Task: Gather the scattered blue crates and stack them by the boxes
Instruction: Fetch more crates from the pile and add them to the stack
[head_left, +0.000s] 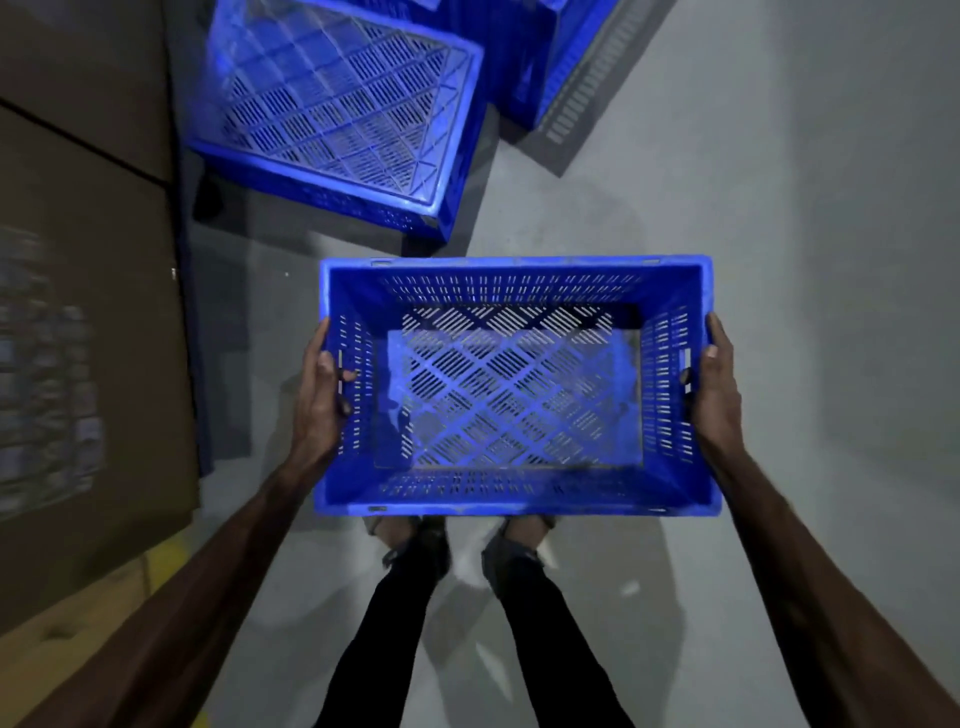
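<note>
Boxes (88, 312) line my left, an upturned crate (337, 109) stands just beside them ahead, and I hold an empty crate (514, 384) level above my feet, left hand (322, 395) and right hand (714, 395) each gripping an end wall.

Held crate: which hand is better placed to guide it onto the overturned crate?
Left hand, probably: the overturned crate lies ahead-left beside the cardboard boxes, on its side. The right hand grips the held crate's far end.

Dim overhead light, soft floor (779, 260) shadows, blurred edges, wide-angle distortion.
</note>
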